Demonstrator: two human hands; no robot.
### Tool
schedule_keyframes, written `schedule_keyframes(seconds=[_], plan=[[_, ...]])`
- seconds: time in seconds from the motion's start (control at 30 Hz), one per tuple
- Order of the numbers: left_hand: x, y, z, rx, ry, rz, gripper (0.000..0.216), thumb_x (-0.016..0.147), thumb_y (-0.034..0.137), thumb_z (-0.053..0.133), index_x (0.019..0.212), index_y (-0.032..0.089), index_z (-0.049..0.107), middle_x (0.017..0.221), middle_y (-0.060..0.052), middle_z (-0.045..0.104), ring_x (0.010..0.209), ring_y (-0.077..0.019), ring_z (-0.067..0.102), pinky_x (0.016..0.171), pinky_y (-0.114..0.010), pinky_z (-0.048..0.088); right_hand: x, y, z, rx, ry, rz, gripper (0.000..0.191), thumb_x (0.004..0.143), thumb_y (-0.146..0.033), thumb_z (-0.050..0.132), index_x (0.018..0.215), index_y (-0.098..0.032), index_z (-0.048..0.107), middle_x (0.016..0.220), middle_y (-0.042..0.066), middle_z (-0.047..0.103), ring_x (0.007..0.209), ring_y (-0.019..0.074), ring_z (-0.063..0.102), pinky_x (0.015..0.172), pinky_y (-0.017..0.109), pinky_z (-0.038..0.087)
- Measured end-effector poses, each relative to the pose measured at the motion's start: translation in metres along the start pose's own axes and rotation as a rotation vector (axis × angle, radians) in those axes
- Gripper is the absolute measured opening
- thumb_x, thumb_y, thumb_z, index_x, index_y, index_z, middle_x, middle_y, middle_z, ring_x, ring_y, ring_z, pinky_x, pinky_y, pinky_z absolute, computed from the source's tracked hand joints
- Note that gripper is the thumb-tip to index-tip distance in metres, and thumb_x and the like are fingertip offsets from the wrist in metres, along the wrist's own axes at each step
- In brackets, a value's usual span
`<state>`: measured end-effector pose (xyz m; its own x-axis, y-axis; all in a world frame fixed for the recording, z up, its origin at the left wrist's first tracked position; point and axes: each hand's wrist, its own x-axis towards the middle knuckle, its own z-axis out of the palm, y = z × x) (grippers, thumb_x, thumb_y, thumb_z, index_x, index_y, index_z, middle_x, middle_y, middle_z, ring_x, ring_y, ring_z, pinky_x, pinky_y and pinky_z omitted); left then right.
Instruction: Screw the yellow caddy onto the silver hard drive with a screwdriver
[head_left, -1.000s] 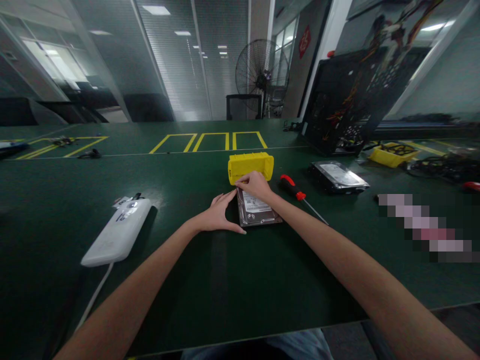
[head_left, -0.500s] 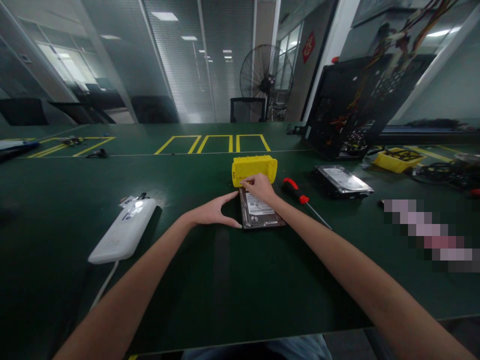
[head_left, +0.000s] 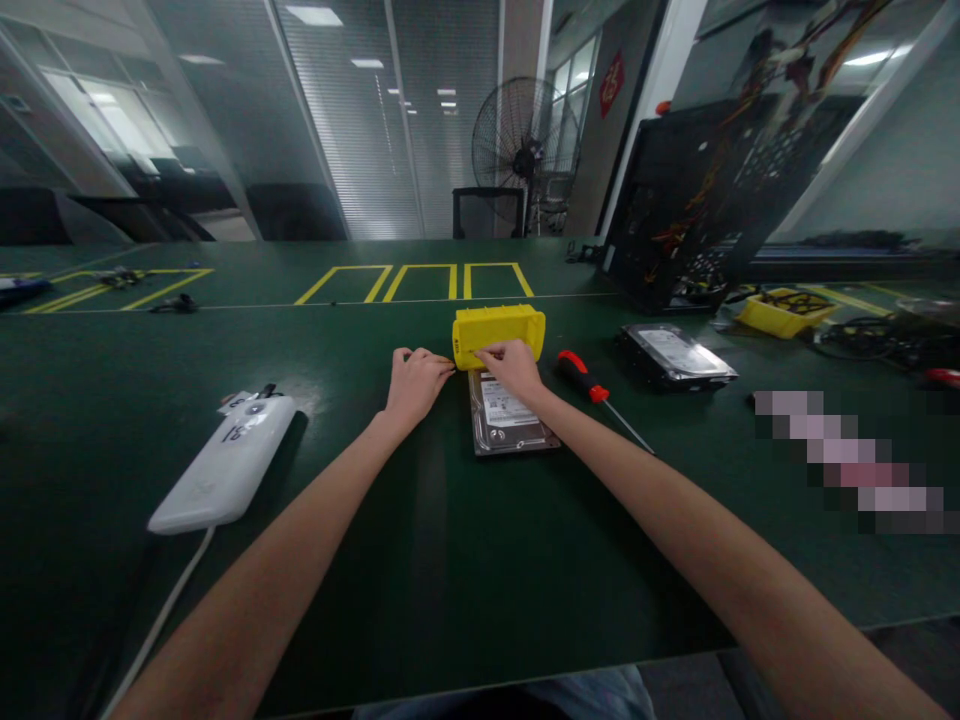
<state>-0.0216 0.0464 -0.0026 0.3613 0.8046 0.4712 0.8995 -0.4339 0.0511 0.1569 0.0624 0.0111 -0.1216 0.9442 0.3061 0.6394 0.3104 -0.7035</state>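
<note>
Left hand (head_left: pixel 415 385) curled beside yellow bin (head_left: pixel 499 316); right hand (head_left: pixel 516 370) pinched over hard drive (head_left: pixel 504 410).

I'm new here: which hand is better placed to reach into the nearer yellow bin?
Right hand, probably: its fingertips are at the mouth of the yellow bin; the left hand is at its left edge.

Green tabletop (head_left: pixel 480 570), glass partitions (head_left: pixel 217 110), slatted blinds (head_left: pixel 360 165), black chair (head_left: pixel 487 213), caged fan (head_left: pixel 527 155), red sign (head_left: pixel 611 85), white lights (head_left: pixel 313 16)
</note>
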Motion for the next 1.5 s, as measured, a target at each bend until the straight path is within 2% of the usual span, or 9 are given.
schedule_keyframes(seconds=[0.27,0.47,0.57,0.7,0.77,0.87,1.0,1.27,1.5], plan=[[0.011,0.004,-0.002,0.134,-0.008,0.027,0.024,0.09,0.021,0.048,0.096,0.024,0.071,0.095,-0.007,0.072,0.095,-0.0256,0.055,0.083,-0.044,0.028,0.0,0.0,-0.001,-0.022,-0.009,-0.008,0.026,0.085,-0.031,0.056,0.095,-0.014,0.073,0.095,0.007,0.073,0.085,0.0165,0.067,0.073,0.027,0.051],[0.01,0.005,-0.001,0.101,-0.01,0.038,0.025,0.089,0.02,0.048,0.091,0.023,0.072,0.091,-0.008,0.072,0.091,-0.0253,0.057,0.087,-0.045,0.029,-0.004,-0.002,-0.003,-0.017,-0.031,0.011,0.026,0.086,-0.03,0.056,0.097,-0.013,0.072,0.096,0.007,0.073,0.083,0.0155,0.067,0.072,0.027,0.052],[0.004,0.006,-0.002,-0.025,0.02,-0.025,0.021,0.088,0.025,0.052,0.09,0.025,0.073,0.093,-0.006,0.072,0.094,-0.026,0.059,0.09,-0.045,0.031,-0.005,-0.003,-0.004,0.012,-0.04,0.009,0.026,0.086,-0.029,0.055,0.098,-0.012,0.071,0.099,0.008,0.072,0.086,0.0159,0.067,0.072,0.027,0.053],[0.0,0.008,-0.002,-0.354,0.091,-0.347,0.021,0.084,0.038,0.057,0.09,0.027,0.074,0.096,-0.003,0.073,0.09,-0.0257,0.063,0.083,-0.039,0.043,-0.005,-0.002,-0.004,0.081,-0.048,-0.024,0.027,0.086,-0.027,0.056,0.101,-0.01,0.07,0.103,0.01,0.071,0.09,0.0168,0.066,0.075,0.027,0.053],[0.001,0.01,-0.002,-0.52,0.126,-0.443,0.023,0.082,0.04,0.059,0.09,0.025,0.074,0.096,-0.003,0.073,0.088,-0.0237,0.065,0.08,-0.034,0.046,-0.005,-0.002,-0.004,0.114,-0.046,-0.061,0.027,0.086,-0.026,0.056,0.102,-0.011,0.07,0.104,0.01,0.07,0.091,0.0164,0.066,0.076,0.027,0.053],[0.002,0.013,0.0,-0.688,0.125,-0.411,0.025,0.081,0.038,0.06,0.09,0.02,0.074,0.093,-0.005,0.073,0.087,-0.021,0.066,0.079,-0.03,0.048,-0.003,-0.002,-0.005,0.121,-0.007,-0.104,0.026,0.086,-0.026,0.055,0.103,-0.012,0.069,0.1,0.009,0.071,0.086,0.0147,0.065,0.074,0.026,0.052],[0.001,0.018,0.005,-0.701,0.124,-0.438,0.025,0.08,0.038,0.06,0.088,0.018,0.073,0.089,-0.005,0.073,0.081,-0.0204,0.066,0.073,-0.029,0.049,-0.001,0.0,-0.003,0.087,0.055,-0.118,0.025,0.084,-0.024,0.056,0.1,-0.012,0.07,0.095,0.008,0.071,0.081,0.0143,0.064,0.075,0.027,0.051],[-0.006,0.019,0.001,-0.654,0.142,-0.45,0.023,0.083,0.036,0.056,0.09,0.02,0.071,0.094,-0.004,0.072,0.083,-0.0191,0.065,0.075,-0.029,0.049,-0.001,0.001,0.0,0.172,-0.131,-0.106,0.029,0.085,-0.02,0.054,0.111,-0.011,0.064,0.104,0.01,0.071,0.093,0.0162,0.068,0.081,0.029,0.054],[-0.004,0.013,0.006,-0.67,0.174,-0.457,0.024,0.083,0.035,0.056,0.091,0.019,0.071,0.096,-0.005,0.071,0.087,-0.0195,0.064,0.079,-0.03,0.048,-0.002,-0.007,-0.001,0.181,-0.217,-0.233,0.032,0.087,-0.012,0.047,0.116,-0.008,0.06,0.116,0.013,0.066,0.106,0.0162,0.063,0.094,0.032,0.05]])
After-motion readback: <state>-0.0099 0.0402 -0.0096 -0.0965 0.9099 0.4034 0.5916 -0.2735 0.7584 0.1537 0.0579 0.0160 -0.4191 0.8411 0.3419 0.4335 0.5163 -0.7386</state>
